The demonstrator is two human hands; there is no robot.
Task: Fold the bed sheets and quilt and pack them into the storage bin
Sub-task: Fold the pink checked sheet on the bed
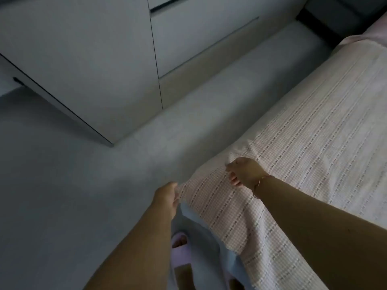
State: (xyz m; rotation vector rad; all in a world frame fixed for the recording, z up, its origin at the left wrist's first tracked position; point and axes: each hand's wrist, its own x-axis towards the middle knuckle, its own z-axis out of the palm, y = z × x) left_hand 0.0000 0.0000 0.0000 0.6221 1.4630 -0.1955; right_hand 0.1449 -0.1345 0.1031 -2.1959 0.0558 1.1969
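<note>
A pale pink checked sheet (310,126) with darker stripes lies spread over the bed on the right. My left hand (167,197) pinches the sheet's near edge at the bed's corner. My right hand (243,170), a thin bracelet on its wrist, grips the same edge a little farther along, and the cloth between the two hands is lifted off the mattress. A flap of the sheet hangs down beside my legs. No storage bin is in view.
A white wardrobe (94,59) with flat doors stands along the far left, a strip of grey floor (62,195) between it and the bed. My feet in lilac slippers (180,252) stand at the bed's corner. A pink pillow edge (374,36) shows top right.
</note>
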